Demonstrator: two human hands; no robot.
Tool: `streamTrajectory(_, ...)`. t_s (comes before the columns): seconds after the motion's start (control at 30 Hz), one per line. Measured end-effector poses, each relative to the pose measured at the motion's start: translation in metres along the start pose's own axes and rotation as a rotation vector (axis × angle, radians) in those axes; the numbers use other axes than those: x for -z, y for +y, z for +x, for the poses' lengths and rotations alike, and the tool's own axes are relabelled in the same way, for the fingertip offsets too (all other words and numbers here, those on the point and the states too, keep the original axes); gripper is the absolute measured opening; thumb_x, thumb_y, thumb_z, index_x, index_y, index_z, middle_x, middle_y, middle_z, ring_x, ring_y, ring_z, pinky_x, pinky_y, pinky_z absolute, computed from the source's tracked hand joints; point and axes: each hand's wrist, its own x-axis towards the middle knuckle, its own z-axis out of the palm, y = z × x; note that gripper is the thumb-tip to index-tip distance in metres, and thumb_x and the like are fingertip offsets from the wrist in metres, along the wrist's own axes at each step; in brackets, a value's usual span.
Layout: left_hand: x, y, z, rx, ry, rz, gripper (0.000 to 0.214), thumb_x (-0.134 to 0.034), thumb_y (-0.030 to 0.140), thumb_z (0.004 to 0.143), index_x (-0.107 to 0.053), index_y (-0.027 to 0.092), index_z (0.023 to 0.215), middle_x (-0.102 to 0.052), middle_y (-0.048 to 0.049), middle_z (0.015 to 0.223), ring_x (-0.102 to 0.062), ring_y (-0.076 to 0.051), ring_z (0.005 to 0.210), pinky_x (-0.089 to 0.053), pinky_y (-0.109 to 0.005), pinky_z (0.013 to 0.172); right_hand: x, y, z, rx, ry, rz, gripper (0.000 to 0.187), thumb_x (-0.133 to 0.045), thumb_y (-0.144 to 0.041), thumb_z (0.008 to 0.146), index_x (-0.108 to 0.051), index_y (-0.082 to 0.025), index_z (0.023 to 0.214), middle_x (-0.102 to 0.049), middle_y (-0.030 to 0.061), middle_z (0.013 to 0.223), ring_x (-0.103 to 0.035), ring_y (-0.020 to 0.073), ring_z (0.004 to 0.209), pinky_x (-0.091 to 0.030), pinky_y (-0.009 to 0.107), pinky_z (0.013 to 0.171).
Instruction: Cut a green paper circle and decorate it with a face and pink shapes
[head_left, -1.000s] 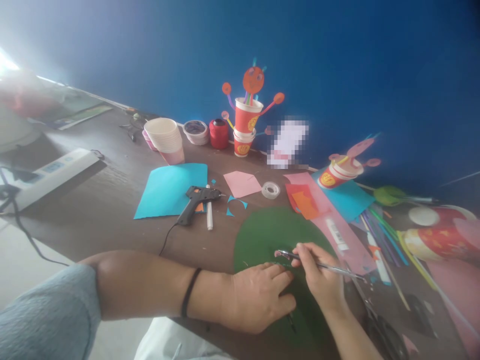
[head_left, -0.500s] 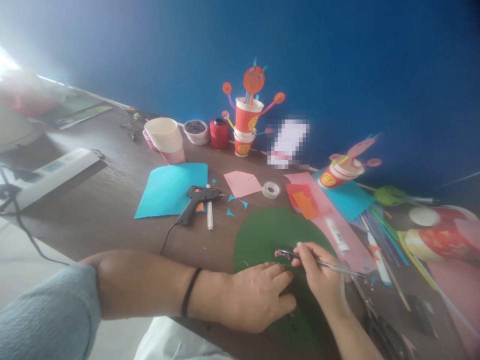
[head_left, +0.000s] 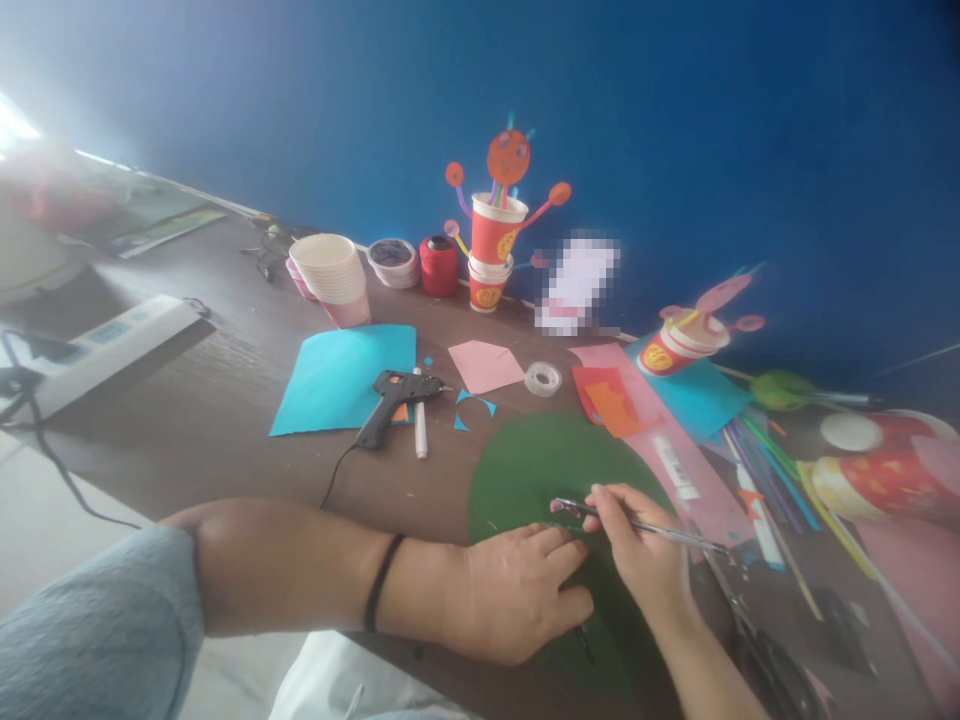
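My right hand (head_left: 645, 550) pinches a slim pen (head_left: 675, 536) with a clear barrel and a dark front end. The pen's point is at a small pink piece (head_left: 556, 506) above the green round mat (head_left: 540, 455). My left hand (head_left: 521, 595) lies palm down on the mat, close to the pen point, with its thumb apart from the fingers. What lies beneath its palm is hidden. A thin teal strip (head_left: 564, 527) shows at the edge of its fingers, and a small dark object (head_left: 584, 646) lies below the thumb.
Beyond the mat are a black glue gun (head_left: 390, 400), a white marker (head_left: 420, 425), blue paper (head_left: 337, 375) and a tape roll (head_left: 542, 378). Paper cups (head_left: 330, 275) and a cup figure (head_left: 495, 235) stand behind. Scissors (head_left: 772, 665) and pipe cleaners (head_left: 780, 470) lie right.
The pen and the small pink piece at its point have shifted very slightly. My left hand stays in place.
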Motion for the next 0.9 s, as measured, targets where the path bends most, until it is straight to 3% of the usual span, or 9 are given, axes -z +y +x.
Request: streamTrajectory(0.9, -0.0004, 0.0008, 0.0003, 0.004, -0.011, 0.001, 0.016, -0.047, 0.026, 0.085, -0.055, 0.016, 0.094, -0.051, -0.0158, 0.111, -0.051, -0.025, 0.098, -0.046, -0.036, 0.078, -0.0008, 0.0028, -0.0012, 0.005, -0.037, 0.025, 0.029, -0.053, -0.043, 0.086, -0.064, -0.020, 0.073, -0.067, 0.0015, 0.060, -0.066, 0.0169, 0.057, -0.049, 0.023, 0.055)
